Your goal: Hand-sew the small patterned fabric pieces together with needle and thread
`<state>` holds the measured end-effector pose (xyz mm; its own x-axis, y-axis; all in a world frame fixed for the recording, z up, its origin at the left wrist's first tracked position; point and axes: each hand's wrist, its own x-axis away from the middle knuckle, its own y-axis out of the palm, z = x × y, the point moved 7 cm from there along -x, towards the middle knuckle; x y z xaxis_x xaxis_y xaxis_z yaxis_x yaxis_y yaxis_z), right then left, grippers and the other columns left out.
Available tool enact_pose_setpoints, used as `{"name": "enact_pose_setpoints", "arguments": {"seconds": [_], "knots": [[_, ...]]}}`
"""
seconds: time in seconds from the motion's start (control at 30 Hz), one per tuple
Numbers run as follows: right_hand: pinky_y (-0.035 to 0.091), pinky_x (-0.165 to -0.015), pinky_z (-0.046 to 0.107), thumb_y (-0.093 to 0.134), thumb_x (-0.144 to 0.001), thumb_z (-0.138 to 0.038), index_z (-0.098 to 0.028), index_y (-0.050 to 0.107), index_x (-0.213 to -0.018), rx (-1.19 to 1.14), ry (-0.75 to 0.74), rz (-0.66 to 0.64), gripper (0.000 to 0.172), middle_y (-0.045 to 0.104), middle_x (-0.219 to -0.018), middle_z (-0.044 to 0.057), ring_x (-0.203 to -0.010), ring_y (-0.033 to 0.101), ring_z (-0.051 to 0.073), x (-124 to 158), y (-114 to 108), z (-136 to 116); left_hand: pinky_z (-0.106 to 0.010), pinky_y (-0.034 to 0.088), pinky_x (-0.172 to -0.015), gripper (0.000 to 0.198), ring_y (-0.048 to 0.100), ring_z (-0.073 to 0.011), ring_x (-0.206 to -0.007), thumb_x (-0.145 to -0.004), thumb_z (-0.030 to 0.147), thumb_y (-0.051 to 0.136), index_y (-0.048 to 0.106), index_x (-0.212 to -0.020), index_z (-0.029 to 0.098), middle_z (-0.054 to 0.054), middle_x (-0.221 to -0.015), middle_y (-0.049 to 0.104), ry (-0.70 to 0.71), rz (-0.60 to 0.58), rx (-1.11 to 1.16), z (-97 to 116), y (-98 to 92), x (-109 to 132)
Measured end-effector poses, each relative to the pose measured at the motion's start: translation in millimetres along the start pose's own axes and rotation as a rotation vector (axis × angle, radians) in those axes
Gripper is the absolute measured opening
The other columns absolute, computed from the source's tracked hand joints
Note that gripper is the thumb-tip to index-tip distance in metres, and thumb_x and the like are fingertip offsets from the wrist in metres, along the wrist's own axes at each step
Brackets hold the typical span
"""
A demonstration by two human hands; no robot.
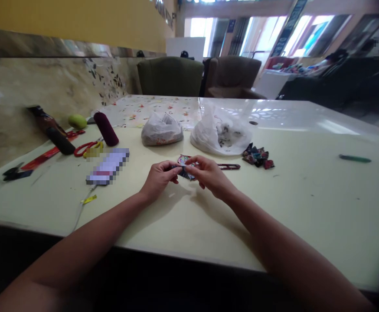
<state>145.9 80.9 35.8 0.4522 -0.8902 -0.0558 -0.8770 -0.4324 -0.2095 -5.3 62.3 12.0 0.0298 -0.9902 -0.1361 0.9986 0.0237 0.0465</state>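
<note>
My left hand [161, 176] and my right hand [209, 173] meet over the middle of the table. Between their fingertips is a small piece of colourful patterned material [184, 160], red, blue and dark; it looks like fabric, but its exact kind is unclear. Both hands are closed in a pinch on it, thumbs and index fingers close together. Just behind my right hand lies a narrow maroon tool [230, 166] with a slot in it, partly hidden by the fingers. To the right rests a small heap of dark patterned pieces [258, 156].
Beyond my hands stand a white plastic bag [161, 130] and a larger bag with white fluffy filling [230, 134]. Leftward lie a phone [108, 166] on a cable, red-and-yellow scissors [88, 148], a maroon thread spool [106, 128] and a green fruit [77, 121]. A green pen-like object [354, 158] lies far right.
</note>
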Motion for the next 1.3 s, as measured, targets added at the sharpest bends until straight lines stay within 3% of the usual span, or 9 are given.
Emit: {"name": "enact_pose_setpoints", "arguments": {"seconds": [0.13, 0.3, 0.47, 0.6, 0.8, 1.3], "knots": [[0.03, -0.048, 0.022, 0.063, -0.081, -0.038, -0.015, 0.059, -0.077, 0.01, -0.046, -0.013, 0.024, 0.052, -0.066, -0.003, -0.053, 0.037, 0.007, 1.9, 3.5, 0.4, -0.027, 0.049, -0.059, 0.019, 0.055, -0.012, -0.056, -0.072, 0.034, 0.078, 0.074, -0.078, 0.017, -0.001, -0.061, 0.063, -0.049, -0.037, 0.039, -1.2, 6.1, 3.7], [0.033, -0.055, 0.023, 0.051, -0.09, -0.033, -0.018, 0.055, -0.086, 0.123, -0.092, 0.043, 0.016, 0.051, -0.067, -0.004, -0.058, 0.041, 0.01, -0.3, -1.5, -0.4, -0.025, 0.042, -0.055, 0.016, 0.051, -0.0104, -0.055, -0.071, 0.033, 0.078, 0.073, -0.073, 0.017, 0.0, -0.063, 0.063, -0.106, 0.014, 0.054, -7.2, -0.8, 1.4], [0.035, -0.063, 0.026, 0.046, -0.092, -0.024, -0.02, 0.048, -0.079, 0.322, -0.24, 0.163, 0.014, 0.05, -0.072, -0.001, -0.067, 0.046, 0.013, 2.5, -7.6, -9.9, -0.028, 0.045, -0.068, 0.014, 0.059, -0.0141, -0.066, -0.069, 0.029, 0.079, 0.073, -0.073, 0.016, -0.004, -0.074, 0.071, -0.091, 0.108, 0.057, -2.3, -8.5, 1.3], [0.037, -0.068, 0.026, 0.055, -0.086, -0.015, -0.017, 0.057, -0.074, 0.458, -0.378, 0.182, 0.013, 0.053, -0.08, 0.002, -0.073, 0.05, 0.014, 7.6, -4.0, -19.8, -0.03, 0.047, -0.074, 0.017, 0.062, -0.0155, -0.069, -0.068, 0.029, 0.08, 0.074, -0.074, 0.015, -0.004, -0.076, 0.073, -0.108, 0.086, 0.112, -1.3, -5.3, 3.0], [0.036, -0.066, 0.025, 0.061, -0.085, -0.013, -0.017, 0.068, -0.077, 0.521, -0.367, 0.207, 0.011, 0.056, -0.078, 0.002, -0.072, 0.052, 0.014, 8.1, -4.2, -19.2, -0.031, 0.048, -0.079, 0.02, 0.064, -0.0156, -0.073, -0.068, 0.029, 0.081, 0.077, -0.081, 0.014, -0.005, -0.08, 0.075, -0.114, 0.052, 0.133, -3.1, -2.9, 3.5], [0.037, -0.067, 0.024, 0.064, -0.084, -0.008, -0.016, 0.07, -0.079, 0.549, -0.352, 0.184, 0.011, 0.058, -0.079, 0.002, -0.07, 0.054, 0.013, 5.9, -3.3, -20.0, -0.031, 0.049, -0.08, 0.017, 0.065, -0.0152, -0.074, -0.069, 0.029, 0.081, 0.078, -0.08, 0.016, -0.005, -0.082, 0.075, -0.082, 0.029, 0.114, -2.2, -3.1, 3.3]]}}
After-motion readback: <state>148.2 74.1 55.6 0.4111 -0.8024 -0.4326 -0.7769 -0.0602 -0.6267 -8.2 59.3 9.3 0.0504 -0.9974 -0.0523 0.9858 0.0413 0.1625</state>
